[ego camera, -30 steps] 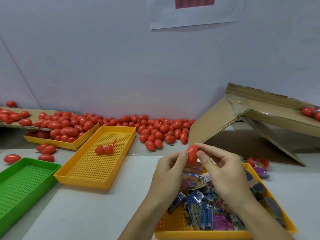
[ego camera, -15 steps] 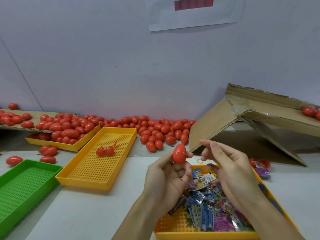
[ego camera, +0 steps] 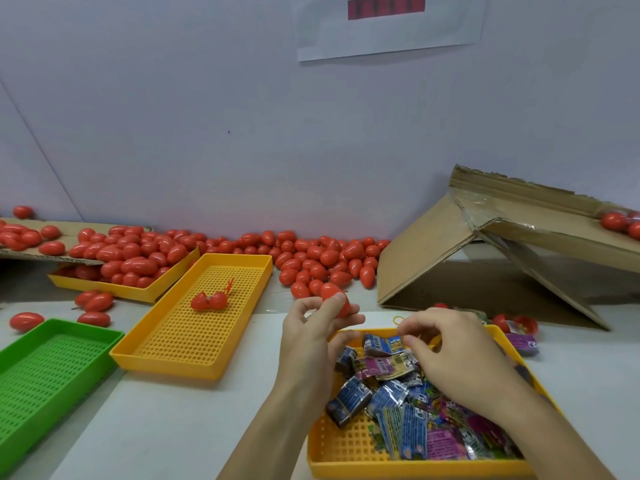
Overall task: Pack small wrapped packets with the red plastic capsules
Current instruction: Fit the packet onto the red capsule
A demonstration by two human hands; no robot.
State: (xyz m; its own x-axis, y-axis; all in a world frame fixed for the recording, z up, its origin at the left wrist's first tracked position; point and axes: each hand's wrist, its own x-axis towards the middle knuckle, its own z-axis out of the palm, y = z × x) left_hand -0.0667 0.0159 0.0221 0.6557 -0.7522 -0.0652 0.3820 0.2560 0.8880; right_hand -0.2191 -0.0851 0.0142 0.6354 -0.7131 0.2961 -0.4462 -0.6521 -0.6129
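The left hand (ego camera: 311, 334) holds a closed red capsule (ego camera: 334, 299) just above the packet tray (ego camera: 346, 455). The right hand (ego camera: 450, 355) curls over the packets (ego camera: 384, 365), holding nothing. Next, I think: drop the capsule, pick one packet.

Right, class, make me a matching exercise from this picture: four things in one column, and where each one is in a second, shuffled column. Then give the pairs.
Things
1. closed red capsule
2. wrapped packets
3. opened red capsule
4. green tray

Places
A. in the near yellow tray
B. at the left edge of the table
C. held in the left hand
D. in the middle yellow tray

Pairs: 1-C, 2-A, 3-D, 4-B
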